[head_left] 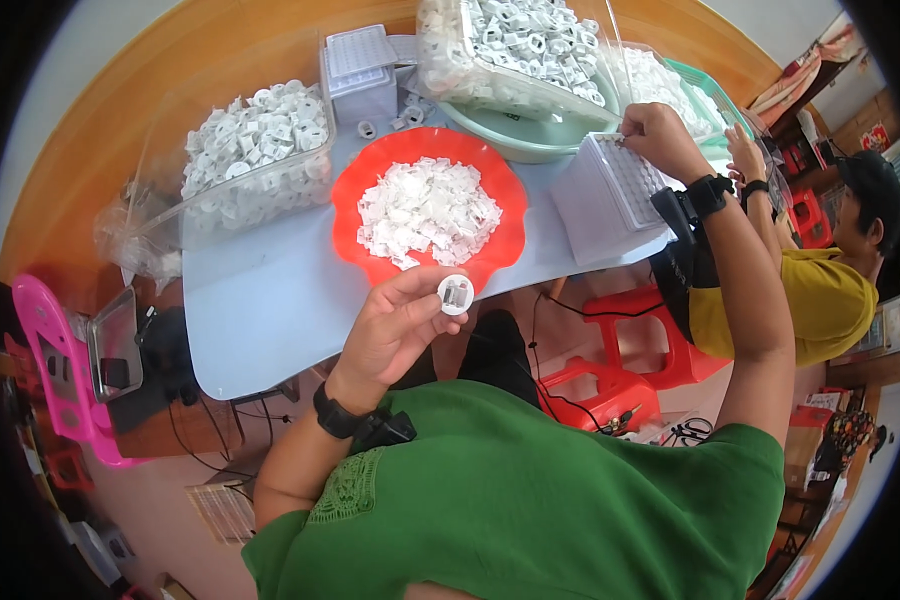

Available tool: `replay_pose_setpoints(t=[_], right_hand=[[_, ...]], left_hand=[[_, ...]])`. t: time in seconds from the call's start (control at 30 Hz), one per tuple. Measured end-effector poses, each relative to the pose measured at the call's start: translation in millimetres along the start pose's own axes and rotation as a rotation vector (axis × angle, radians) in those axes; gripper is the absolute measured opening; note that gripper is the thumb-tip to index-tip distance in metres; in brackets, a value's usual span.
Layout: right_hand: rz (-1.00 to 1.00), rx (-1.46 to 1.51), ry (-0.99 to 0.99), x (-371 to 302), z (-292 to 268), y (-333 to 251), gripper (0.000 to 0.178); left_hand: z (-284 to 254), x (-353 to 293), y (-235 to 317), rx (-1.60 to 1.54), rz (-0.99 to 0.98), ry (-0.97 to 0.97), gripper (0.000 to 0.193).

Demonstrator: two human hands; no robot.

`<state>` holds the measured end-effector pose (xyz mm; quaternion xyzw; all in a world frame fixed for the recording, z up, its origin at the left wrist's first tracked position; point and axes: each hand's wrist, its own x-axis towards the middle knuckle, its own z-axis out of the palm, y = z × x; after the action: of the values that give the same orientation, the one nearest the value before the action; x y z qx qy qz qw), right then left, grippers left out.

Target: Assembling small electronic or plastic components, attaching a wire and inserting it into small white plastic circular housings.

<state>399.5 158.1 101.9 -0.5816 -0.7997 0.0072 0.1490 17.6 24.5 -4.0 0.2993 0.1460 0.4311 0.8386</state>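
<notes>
Between the thumb and fingers of my left hand [400, 325] is a small round white plastic part [456, 294], its recessed face with little slots turned up. Just behind it on the table lies a red scalloped bowl [346, 212] heaped with thin white plastic pieces [428, 208]. My right hand [658, 138] reaches out to the far right, fingers pinched at the top of a tall stack of white gridded trays [595, 205]. Whatever those fingertips grip is too small or hidden to make out.
A clear bin [195, 225] of white parts stands at the left of the pale blue table [250, 320]. Behind are another tray stack [362, 75] and a tilted clear bin [510, 88] over a green basin [515, 140]. A co-worker [820, 290] sits at right by red stools [590, 390].
</notes>
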Motion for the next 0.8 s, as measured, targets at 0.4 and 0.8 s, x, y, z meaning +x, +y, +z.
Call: replay_pose_setpoints(t=[0.4,0.8], right_hand=[[-0.217,0.546,0.058,-91.7,-13.3,-170.6,0.017],[-0.371,0.507,0.419,-105.4,83.9,-227.2,0.016]], left_hand=[[2.2,-2.5,-7.8,0.036,0.031,-0.048,0.029],[12.8,-13.4,-13.4,0.21,0.129,0.081,0.025]])
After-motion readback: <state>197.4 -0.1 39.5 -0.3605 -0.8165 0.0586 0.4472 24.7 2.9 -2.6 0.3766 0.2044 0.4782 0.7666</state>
